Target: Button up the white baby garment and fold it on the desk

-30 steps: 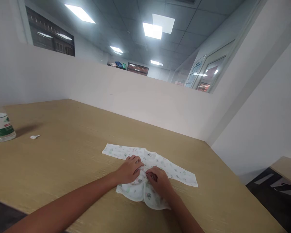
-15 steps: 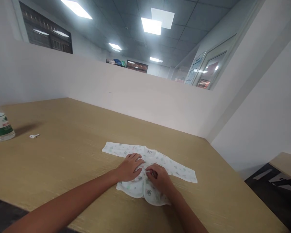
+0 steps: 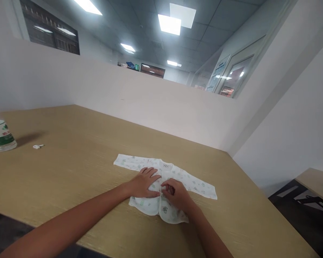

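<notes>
Garment: baby shirt [image 3: 167,167] lies front-up on the table [image 3: 70,172], collar at 12 o'clock, sleeves spread toward 10 and 4 o'clock.
Left side: left hand [image 3: 145,184] is spread flat, palm down on the chest panel at 9 o'clock of the front opening. It grips nothing and is probably pinning the cloth so it cannot slide.
Right side: right hand [image 3: 177,195] sits at 3 o'clock of the opening, with thumb and curled fingertips pinched narrow on the front edge, seemingly at a fastener.
Elsewhere: water bottle [image 3: 0,136] and small white object [image 3: 38,146] sit well apart at 9 o'clock.

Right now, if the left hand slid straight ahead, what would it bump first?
Likely the collar label on the baby shirt, just beyond the left hand; the right hand looks slightly aside.
</notes>
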### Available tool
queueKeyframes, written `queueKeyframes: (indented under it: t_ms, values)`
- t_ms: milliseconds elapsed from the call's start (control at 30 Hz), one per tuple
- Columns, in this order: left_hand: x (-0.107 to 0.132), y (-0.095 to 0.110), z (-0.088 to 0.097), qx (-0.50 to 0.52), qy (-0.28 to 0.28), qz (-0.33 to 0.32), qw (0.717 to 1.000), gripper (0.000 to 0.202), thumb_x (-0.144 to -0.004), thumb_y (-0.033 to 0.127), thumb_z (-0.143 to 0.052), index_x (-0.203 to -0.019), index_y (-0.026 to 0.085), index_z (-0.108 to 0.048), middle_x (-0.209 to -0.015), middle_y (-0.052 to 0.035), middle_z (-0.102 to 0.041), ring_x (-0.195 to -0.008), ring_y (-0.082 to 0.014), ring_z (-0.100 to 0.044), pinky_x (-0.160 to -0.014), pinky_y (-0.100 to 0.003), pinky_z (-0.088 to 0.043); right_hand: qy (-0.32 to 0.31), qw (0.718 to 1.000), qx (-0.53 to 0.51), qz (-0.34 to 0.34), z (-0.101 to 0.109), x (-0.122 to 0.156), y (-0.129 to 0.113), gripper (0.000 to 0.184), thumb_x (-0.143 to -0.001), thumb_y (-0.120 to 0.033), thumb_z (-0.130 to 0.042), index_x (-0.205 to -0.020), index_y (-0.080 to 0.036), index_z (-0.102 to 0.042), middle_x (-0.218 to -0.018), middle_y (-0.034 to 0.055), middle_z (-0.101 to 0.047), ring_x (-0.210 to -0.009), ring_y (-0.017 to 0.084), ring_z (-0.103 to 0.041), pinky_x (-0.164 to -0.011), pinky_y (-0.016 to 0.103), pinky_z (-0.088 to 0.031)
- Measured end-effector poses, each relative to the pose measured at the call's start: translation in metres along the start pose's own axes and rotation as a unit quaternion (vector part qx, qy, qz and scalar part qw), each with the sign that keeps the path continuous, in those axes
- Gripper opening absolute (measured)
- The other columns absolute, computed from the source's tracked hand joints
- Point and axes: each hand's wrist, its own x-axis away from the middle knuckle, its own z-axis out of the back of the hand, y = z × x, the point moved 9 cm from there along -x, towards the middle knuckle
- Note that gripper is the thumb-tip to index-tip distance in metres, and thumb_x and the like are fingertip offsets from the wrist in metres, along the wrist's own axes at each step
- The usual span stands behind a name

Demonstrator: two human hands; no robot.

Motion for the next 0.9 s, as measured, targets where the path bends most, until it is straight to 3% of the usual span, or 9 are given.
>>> queueKeyframes:
  t_ms: [200, 433, 667, 900]
  values:
    - [0.0005, -0.0024, -0.0012, 0.011, -0.024, 0.005, 1.000, 0.086, -0.070, 0.090, -0.040, -0.146, 0.050, -0.032, -0.167, -0.0004, -0.019, -0.163, -0.0283, -0.016, -0.144, -0.071, -0.019, -0.004, 1.000, -0.009, 0.012, 0.0034, 0.0006, -0.0063, 0.020, -0.093, -0.022, -0.056, -0.103, -0.020, -0.073, -0.087, 0.0003, -0.063, -0.075, 0.012, -0.054, -0.075, 0.028, -0.042]
    - [0.0000, -0.0055, -0.0035, 0.019, -0.045, 0.015, 0.999, 0.091, -0.067, 0.091, -0.040, -0.148, 0.051, -0.027, -0.169, 0.0013, -0.013, -0.165, -0.0284, -0.010, -0.146, -0.071, -0.012, -0.018, 1.000, -0.019, 0.005, -0.0002, 0.0005, -0.0019, 0.020, -0.088, -0.032, -0.068, -0.105, -0.020, -0.073, -0.088, -0.0001, -0.063, -0.068, 0.010, -0.050, -0.072, 0.027, -0.041]
    - [0.0018, -0.0032, -0.0012, 0.017, -0.063, 0.023, 0.998, 0.104, -0.057, 0.099, -0.045, -0.148, 0.054, -0.022, -0.169, 0.0032, -0.008, -0.166, -0.0265, -0.007, -0.147, -0.069, -0.009, -0.021, 1.000, -0.014, -0.016, -0.0006, -0.0014, -0.0002, 0.020, -0.087, -0.032, -0.070, -0.104, -0.021, -0.072, -0.087, -0.0010, -0.063, -0.070, 0.011, -0.050, -0.072, 0.027, -0.041]
    - [0.0033, -0.0011, -0.0017, 0.021, -0.081, 0.020, 0.996, 0.114, -0.053, 0.103, -0.038, -0.151, 0.049, -0.020, -0.169, 0.0013, -0.002, -0.166, -0.0296, -0.002, -0.147, -0.069, -0.006, -0.021, 1.000, -0.009, -0.008, 0.0019, -0.0002, -0.0038, 0.022, -0.086, -0.030, -0.070, -0.105, -0.021, -0.073, -0.089, -0.0005, -0.063, -0.070, 0.010, -0.050, -0.071, 0.027, -0.041]
